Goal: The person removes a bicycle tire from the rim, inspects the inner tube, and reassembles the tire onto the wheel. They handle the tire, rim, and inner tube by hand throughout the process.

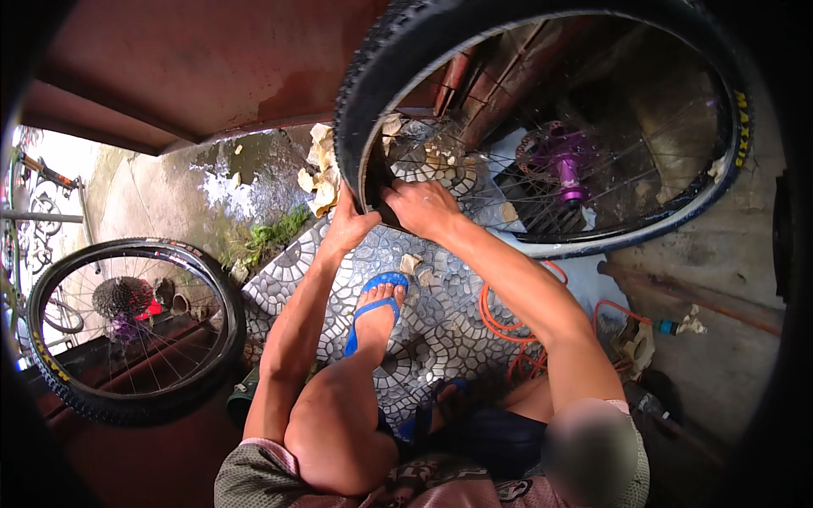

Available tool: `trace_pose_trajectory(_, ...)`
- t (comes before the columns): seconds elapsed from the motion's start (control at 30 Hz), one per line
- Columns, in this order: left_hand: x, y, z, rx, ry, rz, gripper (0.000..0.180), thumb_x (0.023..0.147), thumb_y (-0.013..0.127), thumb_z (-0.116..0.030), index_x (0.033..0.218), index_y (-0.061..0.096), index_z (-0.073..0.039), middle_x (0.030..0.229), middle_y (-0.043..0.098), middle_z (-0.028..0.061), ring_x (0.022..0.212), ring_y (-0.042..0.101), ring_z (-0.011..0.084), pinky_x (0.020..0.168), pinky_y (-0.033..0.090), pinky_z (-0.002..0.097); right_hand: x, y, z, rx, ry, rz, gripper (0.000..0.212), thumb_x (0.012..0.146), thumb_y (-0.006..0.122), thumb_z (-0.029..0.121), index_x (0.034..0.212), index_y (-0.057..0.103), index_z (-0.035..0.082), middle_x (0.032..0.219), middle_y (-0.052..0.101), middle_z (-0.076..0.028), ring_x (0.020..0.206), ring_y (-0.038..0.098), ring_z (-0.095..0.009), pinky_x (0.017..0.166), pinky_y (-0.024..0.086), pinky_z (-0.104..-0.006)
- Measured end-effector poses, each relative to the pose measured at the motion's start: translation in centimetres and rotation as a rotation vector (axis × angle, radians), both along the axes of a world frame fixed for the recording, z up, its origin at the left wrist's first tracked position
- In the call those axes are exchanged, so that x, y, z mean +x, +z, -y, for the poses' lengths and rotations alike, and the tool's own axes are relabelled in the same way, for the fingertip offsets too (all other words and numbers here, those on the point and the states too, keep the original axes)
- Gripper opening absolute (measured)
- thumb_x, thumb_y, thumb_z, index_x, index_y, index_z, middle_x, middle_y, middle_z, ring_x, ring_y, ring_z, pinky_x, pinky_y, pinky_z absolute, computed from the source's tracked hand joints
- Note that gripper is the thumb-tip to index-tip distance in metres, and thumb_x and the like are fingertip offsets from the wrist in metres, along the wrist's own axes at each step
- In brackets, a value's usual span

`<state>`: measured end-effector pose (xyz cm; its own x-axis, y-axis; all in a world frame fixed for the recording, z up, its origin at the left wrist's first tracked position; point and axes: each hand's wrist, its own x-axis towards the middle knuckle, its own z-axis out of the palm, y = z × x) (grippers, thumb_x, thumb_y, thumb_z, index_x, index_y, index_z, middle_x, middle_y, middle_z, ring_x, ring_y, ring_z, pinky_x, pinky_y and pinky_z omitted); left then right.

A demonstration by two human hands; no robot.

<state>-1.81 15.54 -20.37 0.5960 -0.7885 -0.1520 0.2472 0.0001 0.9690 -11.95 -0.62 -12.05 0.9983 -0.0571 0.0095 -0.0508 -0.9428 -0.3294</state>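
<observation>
A bicycle wheel with a knobby black tire (pixel 360 110) stands tilted in front of me, its purple hub (pixel 567 169) and brake disc showing among thin spokes. My left hand (pixel 347 224) is closed round the tire's near left edge, thumb pointing inward. Just right of it, my right hand (pixel 419 207) grips the inner side of the same tire, its fingertips partly hidden in the dark gap there. Along the wheel's lower edge a pale, whitish-blue band (pixel 550 250) shows beside the black tire.
A second wheel (pixel 224 288) with a cassette leans at the left. An orange hose (pixel 487 309) coils on the pebble-patterned floor (pixel 339 296) at right. Crumpled pale paper-like scraps (pixel 322 169) lie behind my left hand. My blue flip-flop (pixel 356 334) is below; a red metal panel (pixel 212 59) stands behind.
</observation>
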Motion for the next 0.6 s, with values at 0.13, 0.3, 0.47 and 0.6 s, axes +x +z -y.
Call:
trace_pose_trajectory(0.13,0.8,0.8,-0.4,0.03,0.003,0.057,0.085,0.073,0.065,0.011,0.152,0.036,-0.006,0.13,0.054,0.004,0.116,0.052,0.0148,0.1,0.045,0.028,0.7,-0.2,-0.9,-0.057,0.028,-0.02,0.017,0.09,0.058,0.015,0.096,0.072,0.007,0.097,0.073,-0.014,0.08,0.076,-0.033,0.067,0.062,-0.0476)
trace_pose_trajectory(0.3,-0.4,1.6,0.3,-0.034,0.033,0.034,0.091,0.073,0.065,0.01,0.155,0.03,-0.005,0.135,0.054,0.0067,0.121,0.052,0.0168,0.105,0.044,0.0301,-2.8,-4.5,-0.5,-0.045,-0.007,-0.009,0.019,0.091,0.057,0.014,0.1,0.072,0.006,0.092,0.073,-0.013,0.077,0.075,-0.034,0.065,0.061,-0.0489)
trace_pose_trajectory(0.47,0.2,1.4,0.6,-0.01,0.023,0.043,0.087,0.075,0.065,0.012,0.153,0.031,-0.005,0.125,0.055,0.0051,0.113,0.053,0.0153,0.099,0.046,0.0293,-1.5,-1.2,-0.4,0.094,-0.111,0.051,0.018,0.091,0.057,0.013,0.103,0.07,0.01,0.099,0.072,-0.014,0.083,0.074,-0.038,0.07,0.06,-0.0506)
trace_pose_trajectory(0.6,0.8,0.5,-0.5,0.029,0.016,-0.005,0.081,0.075,0.063,0.014,0.148,0.035,-0.005,0.124,0.055,0.0039,0.111,0.055,0.0138,0.096,0.047,0.0286,-0.6,0.5,-1.0,0.086,-0.047,0.001,0.018,0.09,0.059,0.013,0.104,0.07,0.01,0.098,0.072,-0.013,0.084,0.074,-0.037,0.072,0.06,-0.0499)
